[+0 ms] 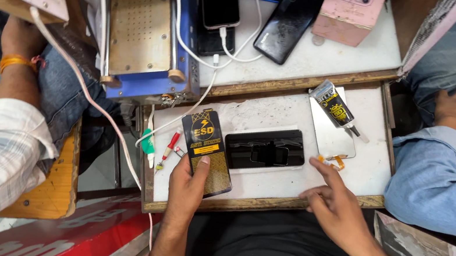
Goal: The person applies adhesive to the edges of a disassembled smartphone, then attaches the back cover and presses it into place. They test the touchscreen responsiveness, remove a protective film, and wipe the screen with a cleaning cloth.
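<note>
Head view: the left hand [188, 184] grips a black-and-yellow packet [207, 150] on the tray [284, 193], thumb on top. Just right of it lies a black phone [264, 148]. The right hand [334, 205] is open, forefinger touching an orange flex strip [334, 161]. A glue tube [336, 108] lies beyond.

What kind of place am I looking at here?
Most likely a phone repair bench: several phones charging on cables, a blue heated plate machine, a glue tube, and small tools beside a black phone part.
</note>
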